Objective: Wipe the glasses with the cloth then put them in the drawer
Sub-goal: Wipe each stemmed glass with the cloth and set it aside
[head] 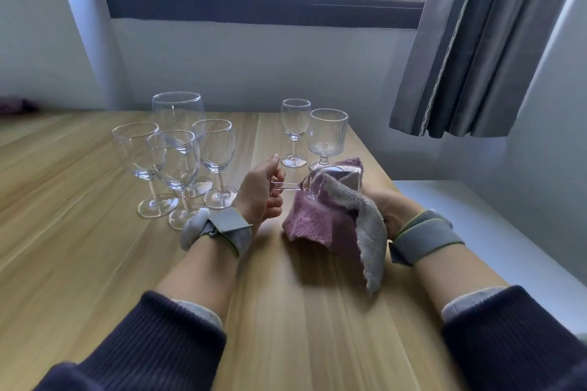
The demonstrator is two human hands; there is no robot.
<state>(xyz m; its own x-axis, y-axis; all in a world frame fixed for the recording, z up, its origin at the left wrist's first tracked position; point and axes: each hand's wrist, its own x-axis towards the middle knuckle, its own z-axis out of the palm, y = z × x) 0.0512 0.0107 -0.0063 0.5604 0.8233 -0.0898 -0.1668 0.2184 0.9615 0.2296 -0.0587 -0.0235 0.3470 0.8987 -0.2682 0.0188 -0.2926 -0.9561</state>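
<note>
One wine glass [330, 182] lies on its side in our hands above the wooden surface [95, 232], seen from the head camera: our left hand [262, 192] pinches its stem, fingers curled, while our right hand [386, 208], mostly hidden, presses the pink-and-grey cloth [333, 222] around the bowl. Six more glasses stand upright beyond: four in a cluster [178, 159] at left, a slim wine glass [295, 130] and a ribbed goblet [327, 136] just behind the cloth. We judge the wiping under way; no drawer is in sight, so stowing remains.
</note>
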